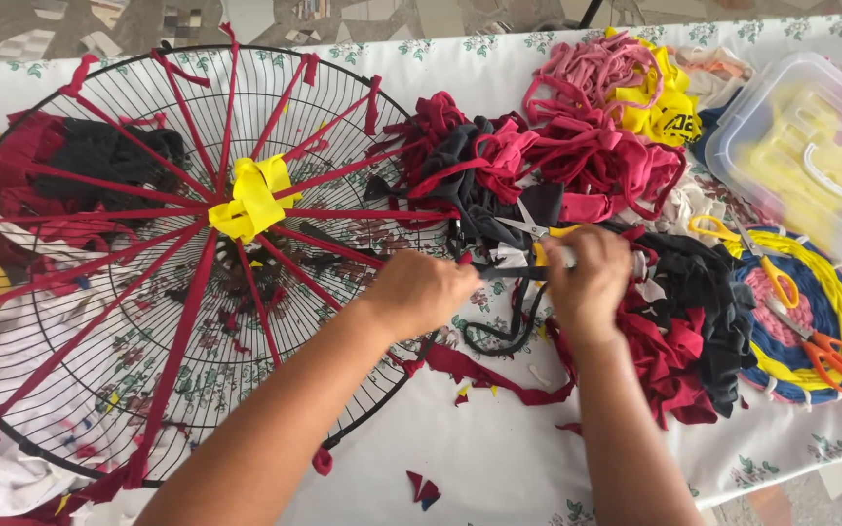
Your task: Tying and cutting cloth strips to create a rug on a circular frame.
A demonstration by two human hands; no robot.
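Both hands meet over the middle of the table point(499, 458). Left hand point(419, 292) and right hand point(587, 278) each pinch closed on one dark fabric strip point(509, 274), stretched between them, just beside the wire fan guard point(70, 409) wrapped in red strips. Scissors point(528, 229) lie just behind, on the cloth scraps.

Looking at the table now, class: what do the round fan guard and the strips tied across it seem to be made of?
Fan guard: probably metal wire with a dark coating, judging by its thin rigid concentric rings. Red strips: soft knit fabric, likely cut cloth; the edges curl and the ends are knotted on the rim.
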